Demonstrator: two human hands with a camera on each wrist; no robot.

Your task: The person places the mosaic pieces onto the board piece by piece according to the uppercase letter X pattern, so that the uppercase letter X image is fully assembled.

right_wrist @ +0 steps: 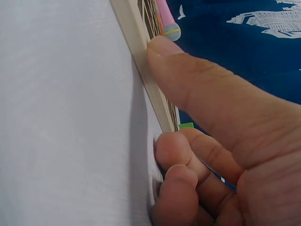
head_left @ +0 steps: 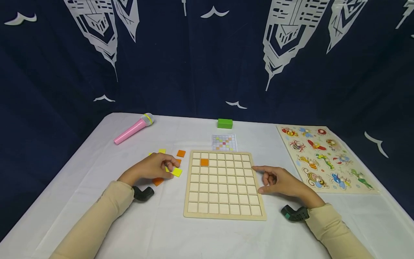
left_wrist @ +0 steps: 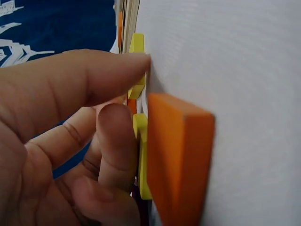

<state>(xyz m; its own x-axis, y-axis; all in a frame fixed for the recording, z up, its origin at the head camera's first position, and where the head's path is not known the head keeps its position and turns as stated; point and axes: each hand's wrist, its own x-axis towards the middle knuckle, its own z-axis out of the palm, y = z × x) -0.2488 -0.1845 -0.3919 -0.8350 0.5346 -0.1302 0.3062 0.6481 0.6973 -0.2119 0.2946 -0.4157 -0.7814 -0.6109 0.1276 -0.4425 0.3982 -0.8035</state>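
My left hand (head_left: 153, 166) is over loose tiles left of the wooden grid board (head_left: 225, 218). Its thumb and forefinger pinch a yellow tile (head_left: 176, 172) low at the table; the wrist view shows the thumb tip across that yellow tile (left_wrist: 137, 43). An orange tile (left_wrist: 181, 155) stands out close beside the fingers, and a second yellow tile (left_wrist: 143, 160) lies behind it. Along the board's right edge, my right hand (head_left: 280, 181) rests with forefinger and thumb extended against the rim (right_wrist: 146, 77), other fingers curled under. One orange tile (head_left: 204, 162) sits in the grid's upper left.
Behind the board lie a small colored pattern card (head_left: 224, 142) and a green block (head_left: 225, 123). A pink toy microphone (head_left: 132, 130) lies at the back left. To the right is an insect picture puzzle (head_left: 323, 158). More orange tiles (head_left: 181, 153) lie near the left hand.
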